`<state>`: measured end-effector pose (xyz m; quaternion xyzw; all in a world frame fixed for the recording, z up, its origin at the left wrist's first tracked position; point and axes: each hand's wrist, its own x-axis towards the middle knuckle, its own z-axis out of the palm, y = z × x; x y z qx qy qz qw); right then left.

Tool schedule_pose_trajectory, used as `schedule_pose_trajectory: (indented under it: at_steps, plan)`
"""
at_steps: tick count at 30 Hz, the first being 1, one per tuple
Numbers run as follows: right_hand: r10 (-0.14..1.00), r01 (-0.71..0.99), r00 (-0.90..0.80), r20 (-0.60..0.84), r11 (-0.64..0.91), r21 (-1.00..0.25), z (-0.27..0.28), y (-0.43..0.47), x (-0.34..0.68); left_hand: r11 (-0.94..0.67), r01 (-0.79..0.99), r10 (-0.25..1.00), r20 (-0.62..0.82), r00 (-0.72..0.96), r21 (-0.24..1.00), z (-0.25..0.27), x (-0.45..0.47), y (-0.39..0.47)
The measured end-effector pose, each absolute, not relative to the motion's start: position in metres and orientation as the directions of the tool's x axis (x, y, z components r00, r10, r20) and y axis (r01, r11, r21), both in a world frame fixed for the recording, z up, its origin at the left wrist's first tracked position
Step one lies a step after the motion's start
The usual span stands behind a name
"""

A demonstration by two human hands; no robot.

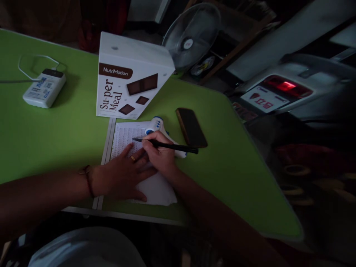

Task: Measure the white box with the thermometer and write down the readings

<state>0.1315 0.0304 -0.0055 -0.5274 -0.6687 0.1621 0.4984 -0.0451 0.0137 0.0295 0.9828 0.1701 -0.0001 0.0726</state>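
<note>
A sheet of paper (160, 189) with a printed or written grid in its upper part lies on the green table. My left hand (122, 176) rests flat on it with spread fingers, a ring on one and a bracelet at the wrist. In my right hand (161, 155) is a black pen (178, 147), its tip over the paper's grid. Just beyond that hand lies a white and blue device (155, 125) shaped like a handheld thermometer, partly hidden by the fingers. To its right is a dark phone (191, 128).
A white NutriMotion box (130, 78) stands beyond the paper. At the left, a white power strip (44, 89) has cables attached. A fan (191, 40) is behind the table (233, 178), and a vehicle (294, 89) with a lit tail light is at the right.
</note>
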Motion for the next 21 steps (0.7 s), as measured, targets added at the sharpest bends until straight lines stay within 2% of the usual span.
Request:
schedule_pose_trajectory:
  at_steps: [8,12,21]
  plan:
    - [0.862,0.533,0.053,0.504,0.402,-0.745,-0.0032,0.0303,0.1313,-0.93,0.338,0.337,-0.031,0.941,0.142,0.0303,-0.0451,0.0134]
    - [0.847,0.512,0.052,0.529,0.433,-0.742,-0.005,0.0308,0.1314,-0.933,0.326,0.332,0.013,0.943,0.151,0.0291,-0.0455,0.0137]
    - [0.856,0.527,0.043,0.515,0.418,-0.74,-0.0059,0.031,0.133,-0.936,0.332,0.333,-0.01,0.943,0.12,0.0309,-0.0454,0.0134]
